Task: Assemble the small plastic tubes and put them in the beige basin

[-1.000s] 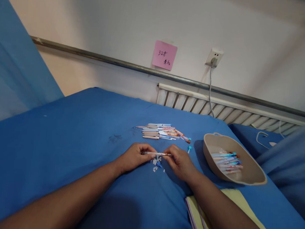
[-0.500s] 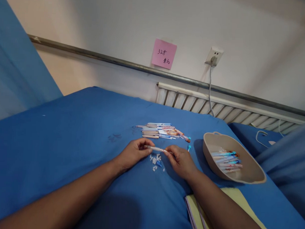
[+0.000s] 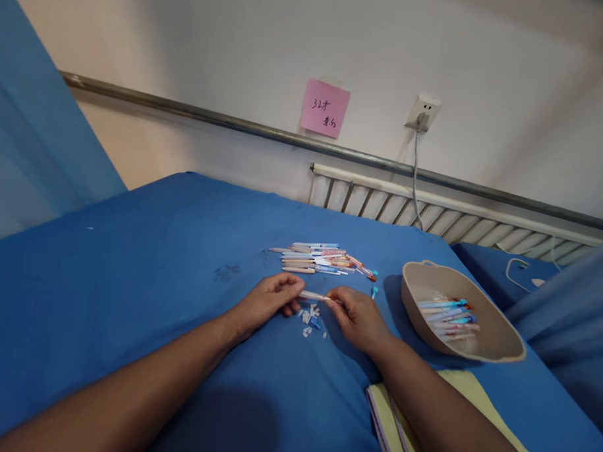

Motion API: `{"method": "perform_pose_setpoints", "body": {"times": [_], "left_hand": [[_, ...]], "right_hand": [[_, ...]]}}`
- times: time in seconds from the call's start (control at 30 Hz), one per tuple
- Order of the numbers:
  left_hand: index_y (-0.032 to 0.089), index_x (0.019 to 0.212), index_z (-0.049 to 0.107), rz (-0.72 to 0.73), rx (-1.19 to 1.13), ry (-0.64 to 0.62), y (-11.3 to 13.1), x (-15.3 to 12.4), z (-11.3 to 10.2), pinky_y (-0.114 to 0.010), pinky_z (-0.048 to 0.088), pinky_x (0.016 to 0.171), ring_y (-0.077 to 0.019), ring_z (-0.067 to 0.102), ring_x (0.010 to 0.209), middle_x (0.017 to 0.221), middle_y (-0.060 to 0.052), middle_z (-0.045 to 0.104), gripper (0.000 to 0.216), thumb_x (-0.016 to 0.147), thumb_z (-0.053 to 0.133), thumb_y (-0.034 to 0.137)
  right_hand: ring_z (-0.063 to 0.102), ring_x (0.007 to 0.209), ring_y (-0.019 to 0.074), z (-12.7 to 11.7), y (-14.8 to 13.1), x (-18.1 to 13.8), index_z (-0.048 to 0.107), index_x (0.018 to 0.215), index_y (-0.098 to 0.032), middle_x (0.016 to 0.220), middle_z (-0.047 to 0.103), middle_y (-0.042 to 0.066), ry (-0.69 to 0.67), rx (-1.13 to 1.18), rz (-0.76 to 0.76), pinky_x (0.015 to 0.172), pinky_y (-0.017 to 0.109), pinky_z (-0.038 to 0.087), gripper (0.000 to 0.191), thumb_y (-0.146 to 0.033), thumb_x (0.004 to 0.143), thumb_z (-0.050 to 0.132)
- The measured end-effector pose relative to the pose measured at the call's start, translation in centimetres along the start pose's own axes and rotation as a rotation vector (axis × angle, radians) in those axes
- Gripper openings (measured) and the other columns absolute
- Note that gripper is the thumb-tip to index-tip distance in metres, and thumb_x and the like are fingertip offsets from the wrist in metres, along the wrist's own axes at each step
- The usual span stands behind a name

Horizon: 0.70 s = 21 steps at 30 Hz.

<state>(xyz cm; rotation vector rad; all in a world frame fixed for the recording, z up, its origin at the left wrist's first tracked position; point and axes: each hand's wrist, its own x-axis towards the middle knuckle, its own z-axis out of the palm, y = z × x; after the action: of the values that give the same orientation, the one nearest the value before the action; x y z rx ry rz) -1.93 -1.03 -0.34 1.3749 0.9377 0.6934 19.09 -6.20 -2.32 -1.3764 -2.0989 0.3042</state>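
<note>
Centrally, a pale pen point(image 3: 313, 295) is held, its nine-o'clock end pinched by the left hand point(image 3: 269, 296), its three-o'clock end clamped by the right hand point(image 3: 356, 318). From it, piled pens point(image 3: 300, 261) are laid at twelve o'clock, white plastic bits point(image 3: 306, 317) are scattered at six, and a beige basin point(image 3: 495, 332) is set at three.

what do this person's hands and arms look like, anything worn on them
The left hand and right hand are bare, without gloves. Neither the left forearm nor the right forearm shows a sleeve, watch or bracelet.
</note>
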Motion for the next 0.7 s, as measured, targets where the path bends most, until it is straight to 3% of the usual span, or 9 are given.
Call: {"method": "perform_pose_setpoints", "body": {"times": [0.07, 0.13, 0.23, 0.3, 0.4, 0.57, 0.7], "left_hand": [[0.014, 0.078, 0.061, 0.000, 0.037, -0.005, -0.1, 0.0, 0.0, -0.024, 0.042, 0.056, -0.0106, 0.054, 0.056, 0.068, 0.000, 0.063, 0.025, 0.075, 0.062, 0.040], [0.015, 0.075, 0.062, 0.055, 0.031, -0.004, -0.2, 0.0, -0.1, -0.025, 0.045, 0.065, -0.0125, 0.059, 0.068, 0.080, -0.002, 0.066, 0.021, 0.067, 0.070, 0.032], [0.017, 0.094, 0.063, 0.084, -0.022, -0.004, -0.1, 0.0, -0.2, -0.027, 0.046, 0.077, -0.0160, 0.060, 0.088, 0.103, -0.005, 0.065, 0.032, 0.065, 0.072, 0.027], [0.017, 0.100, 0.060, 0.037, -0.013, -0.009, 0.0, 0.0, -0.2, -0.027, 0.047, 0.069, -0.0148, 0.061, 0.076, 0.090, -0.005, 0.067, 0.034, 0.071, 0.067, 0.032], [0.015, 0.084, 0.062, 0.009, 0.071, -0.018, -0.1, -0.1, -0.3, -0.025, 0.047, 0.060, -0.0126, 0.057, 0.059, 0.065, 0.000, 0.063, 0.026, 0.072, 0.065, 0.037], [0.017, 0.095, 0.063, 0.132, 0.149, 0.004, 0.1, 0.5, 0.0, -0.033, 0.050, 0.080, -0.0210, 0.063, 0.088, 0.096, -0.006, 0.068, 0.035, 0.066, 0.071, 0.035], [0.021, 0.107, 0.062, 0.282, 0.290, 0.125, 1.5, -0.5, 0.3, -0.040, 0.046, 0.091, -0.0253, 0.060, 0.101, 0.111, -0.007, 0.066, 0.040, 0.071, 0.067, 0.038]], "right_hand": [[0.059, 0.077, 0.0161, 0.0, -0.1, 0.0, 0.059, 0.093, -0.020, 0.083, 0.065, 0.004, -0.009, 0.000, -0.008, 0.070, 0.026, 0.042, 0.018, -0.030, 0.093, 0.044], [0.059, 0.078, 0.0164, -0.1, -0.2, 0.0, 0.059, 0.094, -0.020, 0.084, 0.065, 0.004, -0.016, 0.004, -0.013, 0.072, 0.026, 0.042, 0.018, -0.030, 0.093, 0.044], [0.059, 0.078, 0.0162, -0.1, -0.2, 0.0, 0.058, 0.094, -0.019, 0.084, 0.065, 0.004, -0.013, 0.011, -0.008, 0.071, 0.026, 0.042, 0.018, -0.030, 0.093, 0.043], [0.059, 0.078, 0.0161, -0.1, -0.2, 0.0, 0.058, 0.095, -0.019, 0.084, 0.065, 0.004, -0.009, 0.001, -0.003, 0.071, 0.026, 0.042, 0.019, -0.030, 0.093, 0.043], [0.059, 0.081, 0.0163, -0.4, -0.5, 0.2, 0.058, 0.098, -0.019, 0.087, 0.066, 0.004, -0.035, -0.051, -0.012, 0.074, 0.026, 0.041, 0.018, -0.028, 0.093, 0.044], [0.059, 0.090, 0.0181, -1.0, -1.9, 0.8, 0.057, 0.107, -0.022, 0.096, 0.067, 0.004, -0.153, -0.214, -0.082, 0.080, 0.029, 0.040, 0.021, -0.026, 0.094, 0.042], [0.059, 0.088, 0.0198, -3.5, -2.1, -0.4, 0.058, 0.108, -0.022, 0.094, 0.066, 0.005, -0.072, -0.325, -0.015, 0.079, 0.032, 0.040, 0.021, -0.024, 0.093, 0.042]]}}
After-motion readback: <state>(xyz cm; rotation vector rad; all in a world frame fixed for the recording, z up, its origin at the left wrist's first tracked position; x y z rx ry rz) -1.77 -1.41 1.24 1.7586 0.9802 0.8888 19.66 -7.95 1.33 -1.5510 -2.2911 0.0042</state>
